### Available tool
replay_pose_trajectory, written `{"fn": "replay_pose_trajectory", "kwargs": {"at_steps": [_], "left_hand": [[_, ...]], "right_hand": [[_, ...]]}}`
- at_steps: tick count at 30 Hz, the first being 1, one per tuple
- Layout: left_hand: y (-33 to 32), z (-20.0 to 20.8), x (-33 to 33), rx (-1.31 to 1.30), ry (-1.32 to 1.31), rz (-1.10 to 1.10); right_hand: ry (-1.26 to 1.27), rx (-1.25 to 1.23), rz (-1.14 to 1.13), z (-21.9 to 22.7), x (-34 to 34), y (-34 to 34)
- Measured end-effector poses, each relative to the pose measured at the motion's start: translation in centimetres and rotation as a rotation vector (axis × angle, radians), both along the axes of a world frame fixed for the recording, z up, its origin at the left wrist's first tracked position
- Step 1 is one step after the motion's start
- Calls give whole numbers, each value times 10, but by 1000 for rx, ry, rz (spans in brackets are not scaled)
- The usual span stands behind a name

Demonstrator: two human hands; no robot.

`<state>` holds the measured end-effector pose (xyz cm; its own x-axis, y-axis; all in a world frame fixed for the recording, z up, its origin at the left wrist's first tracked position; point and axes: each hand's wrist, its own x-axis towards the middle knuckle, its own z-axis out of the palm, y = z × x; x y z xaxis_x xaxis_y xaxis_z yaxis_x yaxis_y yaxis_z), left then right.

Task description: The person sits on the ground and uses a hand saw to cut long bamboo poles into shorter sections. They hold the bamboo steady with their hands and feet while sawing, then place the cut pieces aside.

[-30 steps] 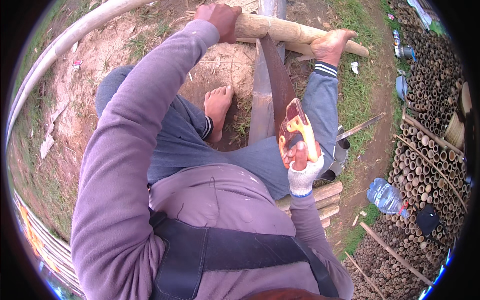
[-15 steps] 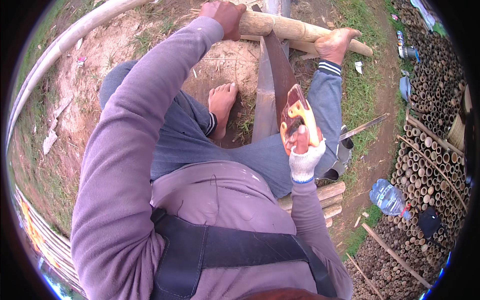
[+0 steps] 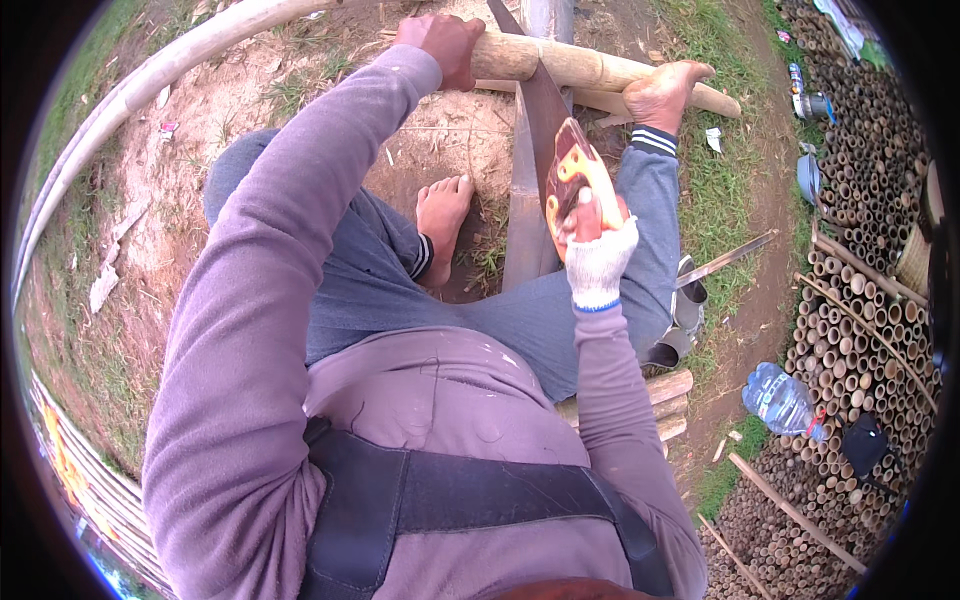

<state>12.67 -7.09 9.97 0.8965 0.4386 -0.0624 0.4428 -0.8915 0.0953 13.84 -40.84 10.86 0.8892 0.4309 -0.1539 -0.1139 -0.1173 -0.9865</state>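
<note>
A thick pale bamboo pole point(image 3: 590, 68) lies crosswise over a wooden beam point(image 3: 524, 225). My left hand point(image 3: 442, 48) is closed around the pole near its left part. In my right hand point(image 3: 598, 225), which wears a white fingerless glove, is the orange and brown handle of a handsaw point(image 3: 545, 125). The saw's dark blade crosses the bamboo, its tip showing beyond the far side. My bare right foot point(image 3: 662, 96) presses on the pole to the right of the blade. The cut itself is too small to make out.
My other bare foot point(image 3: 443, 212) rests on sawdust-strewn soil. On the right are stacked cut bamboo pieces point(image 3: 850, 330), a large clear plastic bottle point(image 3: 780, 400) and a black pouch point(image 3: 864, 444). Bamboo lengths point(image 3: 672, 400) lie beside my right thigh. A long pole point(image 3: 130, 85) curves along the far left.
My right hand has pushed the saw forward, away from my body; more of the blade's tip now shows past the bamboo. My left hand still grips the pole.
</note>
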Motion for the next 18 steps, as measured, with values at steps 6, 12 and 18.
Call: {"fn": "replay_pose_trajectory", "kwargs": {"at_steps": [6, 12, 18], "left_hand": [[-9, -14, 1, -19, 17, -20], [-15, 12, 3, -27, 134, -9], [-6, -5, -8, -7, 98, 18]], "right_hand": [[-32, -15, 5, 10, -41, -80], [-37, 15, 14, -12, 56, 87], [-25, -32, 23, 9, -29, -45]]}}
